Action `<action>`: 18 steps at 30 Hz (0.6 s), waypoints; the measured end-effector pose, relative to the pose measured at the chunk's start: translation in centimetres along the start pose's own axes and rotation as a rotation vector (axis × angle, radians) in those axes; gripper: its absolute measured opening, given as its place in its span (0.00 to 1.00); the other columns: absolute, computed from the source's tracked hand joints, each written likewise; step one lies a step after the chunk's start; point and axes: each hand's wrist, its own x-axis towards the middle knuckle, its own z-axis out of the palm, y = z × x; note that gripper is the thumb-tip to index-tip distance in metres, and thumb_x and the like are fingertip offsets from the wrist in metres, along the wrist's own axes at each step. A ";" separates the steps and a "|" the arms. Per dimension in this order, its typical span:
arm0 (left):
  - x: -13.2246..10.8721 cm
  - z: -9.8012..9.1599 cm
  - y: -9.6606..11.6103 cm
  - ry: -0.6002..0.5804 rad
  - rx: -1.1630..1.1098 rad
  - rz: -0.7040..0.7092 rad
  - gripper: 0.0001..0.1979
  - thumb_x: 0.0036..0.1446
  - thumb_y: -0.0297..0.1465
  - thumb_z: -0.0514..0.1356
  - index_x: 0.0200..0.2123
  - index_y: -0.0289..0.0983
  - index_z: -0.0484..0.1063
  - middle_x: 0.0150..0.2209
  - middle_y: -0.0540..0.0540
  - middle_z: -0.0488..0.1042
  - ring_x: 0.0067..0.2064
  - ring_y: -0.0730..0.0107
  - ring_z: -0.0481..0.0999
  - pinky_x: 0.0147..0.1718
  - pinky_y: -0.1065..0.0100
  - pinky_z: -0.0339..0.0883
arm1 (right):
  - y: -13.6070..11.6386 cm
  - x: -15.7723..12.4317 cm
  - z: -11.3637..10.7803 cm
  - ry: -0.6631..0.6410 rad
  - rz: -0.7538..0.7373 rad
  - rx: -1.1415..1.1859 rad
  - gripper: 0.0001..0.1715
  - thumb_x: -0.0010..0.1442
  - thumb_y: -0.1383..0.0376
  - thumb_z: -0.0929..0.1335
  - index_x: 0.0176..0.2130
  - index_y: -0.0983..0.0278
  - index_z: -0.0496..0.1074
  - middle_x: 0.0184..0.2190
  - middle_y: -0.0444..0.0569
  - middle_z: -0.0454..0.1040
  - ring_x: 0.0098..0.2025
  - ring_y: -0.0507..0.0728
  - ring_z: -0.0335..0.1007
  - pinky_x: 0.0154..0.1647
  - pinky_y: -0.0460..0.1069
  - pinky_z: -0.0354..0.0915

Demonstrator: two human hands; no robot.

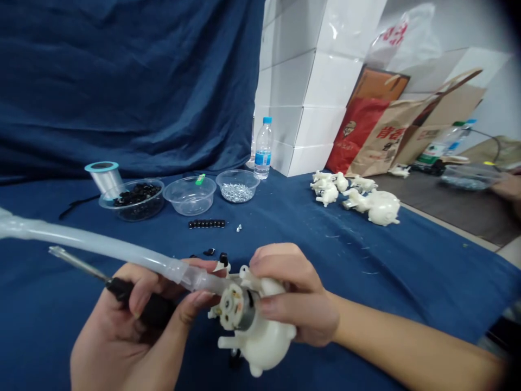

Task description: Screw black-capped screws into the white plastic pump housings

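Observation:
My right hand [295,293] is wrapped round a cream plastic pump housing [264,339] with a small round metal motor [236,307] on it. My left hand [138,320] is closed round the black handle of a screwdriver [152,309], whose metal shaft points up and left. Its thumb and forefinger are at the end of a translucent hose [122,244], beside the motor. The hose runs from the left edge to the housing; how its end meets the housing cannot be made out. A small black piece [223,259] shows just beyond the left fingertips.
Behind my hands stand a tub of black parts [138,203], a clear tub [189,198], a tub of screws [237,193] and a solder-like wire spool [106,179]. A row of black pieces [207,224] lies nearer. Right are more cream housings [380,206] and a water bottle [264,152].

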 end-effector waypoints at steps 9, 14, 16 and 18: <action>2.0 -1.2 -0.1 0.120 0.051 0.017 0.21 0.48 0.32 0.71 0.26 0.41 0.57 0.36 0.51 0.81 0.34 0.63 0.84 0.36 0.73 0.81 | 0.9 0.0 0.7 -0.025 0.324 0.220 0.35 0.52 0.69 0.76 0.56 0.62 0.63 0.43 0.52 0.70 0.46 0.60 0.69 0.43 0.56 0.73; 2.8 -2.2 0.2 0.044 0.092 -0.084 0.16 0.50 0.34 0.70 0.31 0.41 0.63 0.38 0.49 0.81 0.36 0.66 0.83 0.35 0.78 0.79 | 0.8 0.7 0.3 -0.086 0.317 0.237 0.21 0.57 0.75 0.71 0.51 0.65 0.70 0.38 0.51 0.72 0.40 0.56 0.70 0.38 0.53 0.72; 2.9 -2.3 0.1 0.009 0.072 -0.081 0.16 0.50 0.34 0.70 0.31 0.41 0.64 0.37 0.49 0.81 0.36 0.67 0.83 0.35 0.78 0.79 | 0.6 0.8 0.3 -0.109 0.302 0.240 0.18 0.59 0.75 0.70 0.49 0.67 0.72 0.38 0.52 0.73 0.40 0.56 0.71 0.39 0.52 0.73; 2.9 -2.3 0.0 -0.027 0.047 -0.085 0.15 0.51 0.34 0.69 0.30 0.41 0.63 0.37 0.49 0.81 0.36 0.67 0.83 0.34 0.78 0.79 | 0.5 0.7 0.3 -0.125 0.301 0.248 0.14 0.61 0.74 0.69 0.48 0.68 0.74 0.38 0.53 0.73 0.40 0.56 0.72 0.39 0.52 0.73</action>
